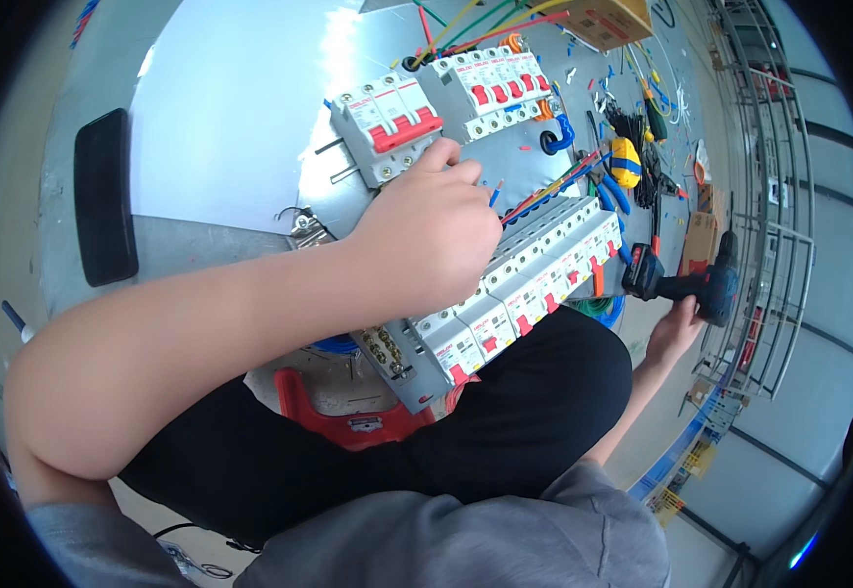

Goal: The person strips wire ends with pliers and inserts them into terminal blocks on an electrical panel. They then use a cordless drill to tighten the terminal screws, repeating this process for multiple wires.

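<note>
My left hand (pixel 436 230) is closed, its fingers curled at the lower edge of a white circuit breaker (pixel 379 110) with a joined red lever. Whatever the fingertips hold is hidden. Beside it stands a row of smaller breakers (pixel 490 83) with red switches. Below my left hand a long row of breakers (pixel 505 318) sits in a grey metal enclosure (pixel 414 384) that leans over my lap. Out to the right, my right hand (pixel 674 331) grips a dark cordless drill (pixel 696 286). Coloured wires (pixel 554 186) run between the breaker rows.
A black phone (pixel 105 196) and a white sheet (pixel 216 108) lie at left. Blue-handled pliers (pixel 614 194), a yellow-and-blue roll (pixel 625 163) and wire scraps are at right. A cardboard box (pixel 608 22) stands at the back. A metal rack (pixel 784 206) rises far right; something red (pixel 348 426) is below.
</note>
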Available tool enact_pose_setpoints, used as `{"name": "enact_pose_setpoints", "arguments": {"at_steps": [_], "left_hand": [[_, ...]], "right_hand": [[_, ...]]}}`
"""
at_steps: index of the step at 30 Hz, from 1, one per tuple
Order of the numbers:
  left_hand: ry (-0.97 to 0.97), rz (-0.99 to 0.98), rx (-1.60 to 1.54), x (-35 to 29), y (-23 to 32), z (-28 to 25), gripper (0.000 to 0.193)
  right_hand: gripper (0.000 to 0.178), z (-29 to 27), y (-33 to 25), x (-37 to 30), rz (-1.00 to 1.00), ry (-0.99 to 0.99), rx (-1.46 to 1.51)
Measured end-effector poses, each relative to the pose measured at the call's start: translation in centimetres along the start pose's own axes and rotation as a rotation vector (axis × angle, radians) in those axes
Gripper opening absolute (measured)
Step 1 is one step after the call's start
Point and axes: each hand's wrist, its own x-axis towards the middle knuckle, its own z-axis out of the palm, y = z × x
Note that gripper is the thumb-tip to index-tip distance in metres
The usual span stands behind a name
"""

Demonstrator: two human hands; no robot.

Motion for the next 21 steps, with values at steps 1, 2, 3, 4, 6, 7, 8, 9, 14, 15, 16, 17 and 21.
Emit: {"name": "enact_pose_setpoints", "arguments": {"at_steps": [1,2,3,4,6,7,8,9,14,15,16,17,21], "left_hand": [[0.019,0.003,-0.003,0.1,0.0,0.2,0.010],[0.038,0.007,-0.005,0.1,0.0,0.5,0.010],[0.048,-0.002,-0.043,0.1,0.0,0.6,0.011],[0.043,0.002,-0.041,0.1,0.0,0.6,0.011],[0.038,0.008,-0.030,0.2,0.0,0.6,0.012],[0.042,0.012,-0.025,0.2,0.1,0.5,0.012],[0.044,0.017,-0.019,0.3,0.2,0.5,0.012],[0.050,0.004,-0.008,0.1,0.2,0.5,0.012],[0.076,-0.003,-0.011,0.0,0.5,0.7,0.012],[0.077,-0.004,-0.031,-0.1,0.4,0.7,0.012],[0.078,-0.006,-0.025,-0.1,0.4,0.7,0.011],[0.081,-0.008,-0.019,-0.2,0.3,0.7,0.011],[0.018,-0.015,0.007,0.3,0.4,0.6,0.010]], "right_hand": [[0.059,0.5,0.6,0.8,-0.009,0.006,0.165],[0.054,0.9,1.1,1.5,0.046,0.085,0.157],[0.046,0.6,1.8,2.4,0.121,0.130,0.153],[0.038,0.8,2.0,3.3,0.194,0.172,0.150],[0.019,0.6,1.4,4.4,0.193,0.170,0.159],[0.016,0.2,0.6,5.0,0.214,0.157,0.165],[0.015,-0.2,-0.2,5.4,0.236,0.145,0.171],[0.016,0.5,-2.4,5.5,0.301,0.128,0.258],[0.034,1.4,-17.3,3.5,0.224,-0.325,-0.145],[0.034,2.1,-20.5,3.1,0.247,-0.455,-0.217],[0.034,2.4,-22.5,2.7,0.269,-0.589,-0.286],[0.034,0.1,-23.0,3.2,0.062,-0.763,-0.607],[0.049,4.9,-26.7,2.0,-0.349,-1.043,-0.770]]}}
